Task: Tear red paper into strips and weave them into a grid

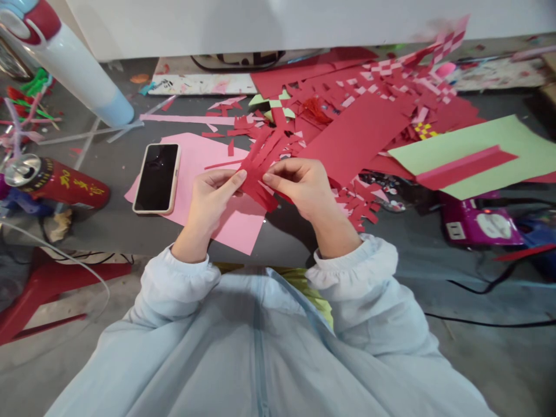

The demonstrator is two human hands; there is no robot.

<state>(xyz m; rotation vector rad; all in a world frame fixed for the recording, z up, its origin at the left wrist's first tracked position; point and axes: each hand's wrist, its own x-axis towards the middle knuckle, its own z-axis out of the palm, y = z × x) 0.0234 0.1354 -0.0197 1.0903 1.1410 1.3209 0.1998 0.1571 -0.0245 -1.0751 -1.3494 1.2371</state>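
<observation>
Between my hands is a piece of red paper strips [257, 184], crossing at the middle and fanning out at the top and bottom. My left hand [217, 194] pinches its left side between thumb and fingers. On the right side, my right hand [299, 182] grips it with thumb and forefinger. A thin red strip juts out to the left above my left hand. Below the hands lies a pink paper sheet [238, 229], partly covered by a phone [157, 178] with a dark screen.
A red can [82, 188] and a white-blue bottle [87, 72] stand on the left. Red and pink scraps [299, 101], a long red paper piece [354, 136] and a light green sheet [482, 150] spread to the right. A purple box [478, 223] sits at the right edge.
</observation>
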